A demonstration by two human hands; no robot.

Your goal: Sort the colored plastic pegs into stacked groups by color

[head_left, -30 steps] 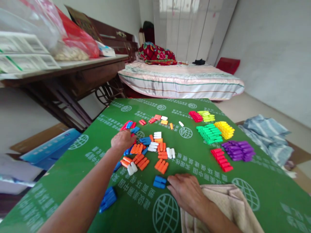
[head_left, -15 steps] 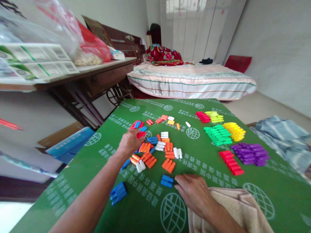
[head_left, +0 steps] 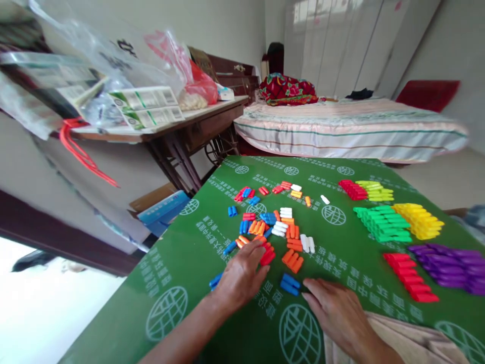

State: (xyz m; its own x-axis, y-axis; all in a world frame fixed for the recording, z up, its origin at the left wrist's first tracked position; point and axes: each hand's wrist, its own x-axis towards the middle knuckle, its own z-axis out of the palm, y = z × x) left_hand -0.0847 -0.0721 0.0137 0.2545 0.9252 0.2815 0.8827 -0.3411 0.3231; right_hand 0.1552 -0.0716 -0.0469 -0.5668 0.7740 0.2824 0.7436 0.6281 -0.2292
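Observation:
My left hand point(head_left: 242, 275) is closed on a small set of red plastic tubes point(head_left: 268, 255), held just above the mixed pile. Under and behind it lie orange tubes point(head_left: 292, 261), white tubes point(head_left: 280, 229) and more blue ones point(head_left: 269, 218). Part of a blue bundle point(head_left: 215, 281) shows beside the left wrist, the rest hidden by the hand. My right hand point(head_left: 339, 308) lies on the green board with its fingers stretched out and nothing in them. Its fingertips are close to a pair of blue tubes point(head_left: 290, 284).
On the right of the green board point(head_left: 212, 333) stand sorted stacks: green point(head_left: 382, 224), yellow point(head_left: 419, 221), purple point(head_left: 449, 265), red point(head_left: 411, 277) and lime tubes point(head_left: 375, 191). A beige cloth point(head_left: 401, 336) lies under my right forearm. A sewing table point(head_left: 159, 132) is at the left, a bed point(head_left: 341, 126) behind.
My left hand has come nearer to me from the back of the pile, carrying the red tubes. My right hand has stayed by the blue pair. The view has turned left.

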